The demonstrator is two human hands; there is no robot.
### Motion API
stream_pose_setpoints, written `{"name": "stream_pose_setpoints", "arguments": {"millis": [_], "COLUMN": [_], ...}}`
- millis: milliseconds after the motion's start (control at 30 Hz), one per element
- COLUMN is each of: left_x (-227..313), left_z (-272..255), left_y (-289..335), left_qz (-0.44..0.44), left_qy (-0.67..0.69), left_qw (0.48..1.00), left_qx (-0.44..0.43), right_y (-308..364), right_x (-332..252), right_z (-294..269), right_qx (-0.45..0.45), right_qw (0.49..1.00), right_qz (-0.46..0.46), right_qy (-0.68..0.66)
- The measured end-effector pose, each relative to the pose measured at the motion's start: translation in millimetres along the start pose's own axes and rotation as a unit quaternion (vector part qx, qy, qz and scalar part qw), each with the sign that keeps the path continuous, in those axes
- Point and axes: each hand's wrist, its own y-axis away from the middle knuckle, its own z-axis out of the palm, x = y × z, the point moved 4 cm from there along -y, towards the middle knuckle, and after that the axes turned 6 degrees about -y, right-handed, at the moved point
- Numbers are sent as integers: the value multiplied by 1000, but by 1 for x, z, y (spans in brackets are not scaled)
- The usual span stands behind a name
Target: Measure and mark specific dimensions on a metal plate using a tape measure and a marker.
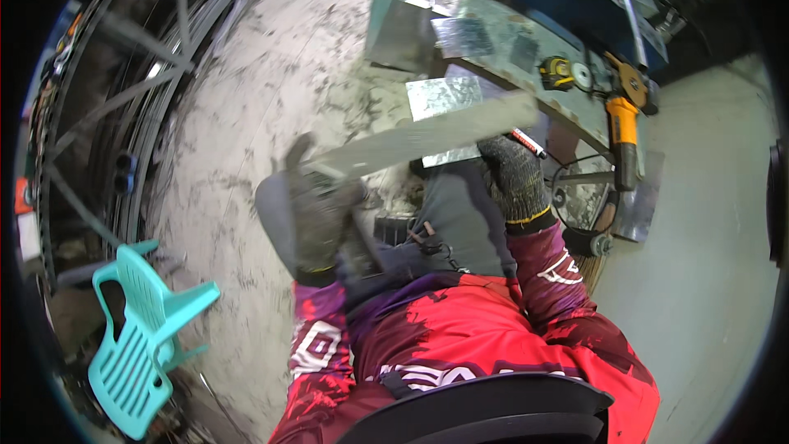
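Note:
My left hand (320,218), in a dark knit glove, is closed around one end of a long flat metal strip (427,136). Motion blurs the strip, which slants up to the right. Its far end reaches above my right hand (516,179), also gloved. A red and white marker (528,143) sticks out of the right hand's grip. Behind the strip, close to those fingers, is a shiny piece of sheet metal (442,99) near my knee. The strip covers its middle, and I cannot tell whether the right hand touches it.
An orange angle grinder (624,127) lies at the right edge of the worktable (514,66), near a yellow and black tape measure (556,73). A metal box shape (403,33) stands beyond. At left are a turquoise plastic chair (136,337) and a rack of long metal bars (156,115).

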Motion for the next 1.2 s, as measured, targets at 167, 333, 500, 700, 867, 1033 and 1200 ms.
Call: {"name": "stream_pose_setpoints", "arguments": {"millis": [167, 333, 500, 700, 867, 1033, 1200], "left_x": [-41, -68, -63, -54, -44, -40, -32], "left_z": [30, 23, 36, 39, 39, 43, 44], "left_y": [2, 24, 37, 44, 46, 51, 49], "left_qz": [-48, -170, -223, -184, 48, -214, -221], "left_qy": [147, 249, 324, 234, -55, 307, 303], "left_qw": [985, 950, 910, 945, 992, 923, 923], "left_qx": [-72, -85, -131, -140, -101, -88, -88], "right_y": [4, 27, 23, 23, 23, 33, 37], "right_x": [-25, -3, -8, -24, -31, -21, -20], "right_z": [14, 47, 31, 36, 15, 15, 15], "right_qx": [-74, 10, -123, 34, -59, -65, -43], "right_qw": [979, 775, 930, 582, 945, 959, 970], "right_qz": [68, 330, 191, 421, 187, 187, 150], "right_qy": [-177, -539, -289, -695, -263, -204, -185]}}
